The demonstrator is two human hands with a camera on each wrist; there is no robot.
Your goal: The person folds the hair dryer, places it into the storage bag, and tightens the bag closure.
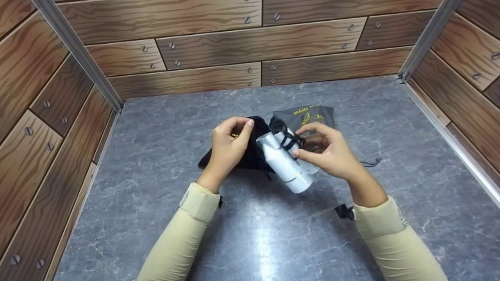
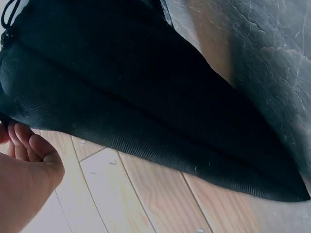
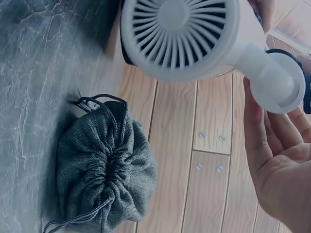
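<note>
A white hair dryer [image 1: 287,168] with its handle folded is tilted between the hands, its black cord [image 1: 290,141] bundled against the handle. The right hand [image 1: 330,152] grips it at the handle and cord. In the right wrist view, the dryer's round slatted vent [image 3: 175,19] faces the camera, with the fingers [image 3: 257,131] behind the handle end. With thumb and fingers, the left hand [image 1: 230,142] pinches the edge of a black cloth pouch [image 1: 252,156] with a drawstring. That pouch [image 2: 146,87] spreads wide across the left wrist view, and the dryer's upper end overlaps it in the head view.
Behind the right hand lies a dark grey drawstring pouch [image 1: 322,115] with yellow lettering, its mouth gathered. A thin cord end [image 1: 371,162] lies right of that hand. Wood-patterned panels [image 1: 211,48] enclose the grey marbled tabletop [image 1: 156,156] at the back and sides.
</note>
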